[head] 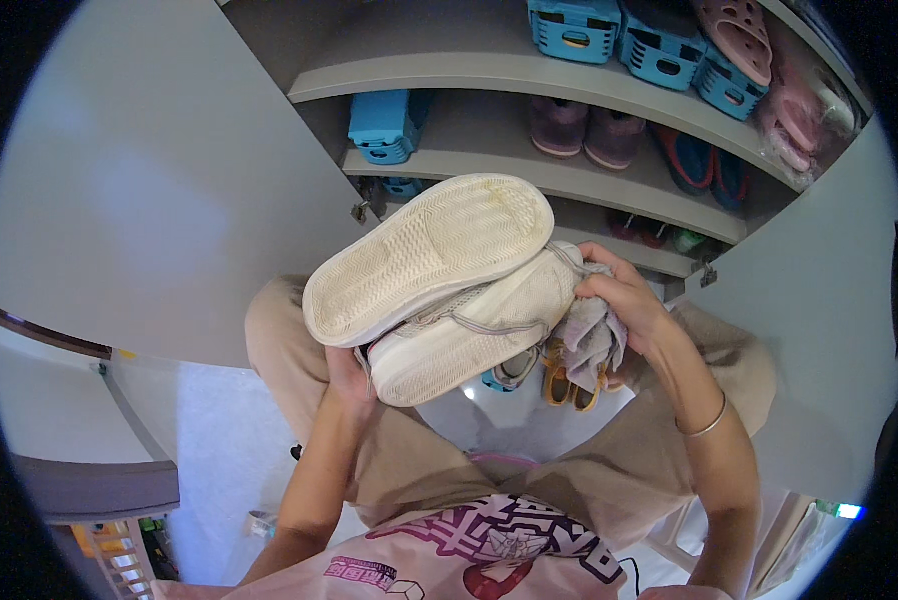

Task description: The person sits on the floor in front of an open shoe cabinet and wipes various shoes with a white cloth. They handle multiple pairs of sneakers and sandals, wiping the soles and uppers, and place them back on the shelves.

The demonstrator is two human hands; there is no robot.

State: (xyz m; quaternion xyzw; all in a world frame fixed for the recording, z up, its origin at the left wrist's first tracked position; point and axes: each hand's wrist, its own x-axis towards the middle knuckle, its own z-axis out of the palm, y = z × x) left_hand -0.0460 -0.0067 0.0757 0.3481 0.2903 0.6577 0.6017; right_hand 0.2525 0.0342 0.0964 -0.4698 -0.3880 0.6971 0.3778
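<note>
A pair of off-white lace-up sneakers is held in front of me, one sneaker [430, 255] on top with its patterned sole facing up, the other sneaker [479, 337] below it, tilted on its side. My left hand [351, 379] grips the pair at the lower left end, its fingers partly hidden behind the shoes. At the upper right end, my right hand [617, 296] pinches the lower sneaker's end along with a crumpled grey cloth [593, 337], which hangs down under the palm. Loose grey laces trail over the shoes.
An open shoe cabinet stands ahead, its shelf [464, 150] holding a blue plastic shoe rack [381, 127], purple shoes [585, 131] and blue slippers [696, 165]. Cabinet doors [156, 187] flank both sides. Yellow-brown shoes [569, 386] stand on the floor between my knees.
</note>
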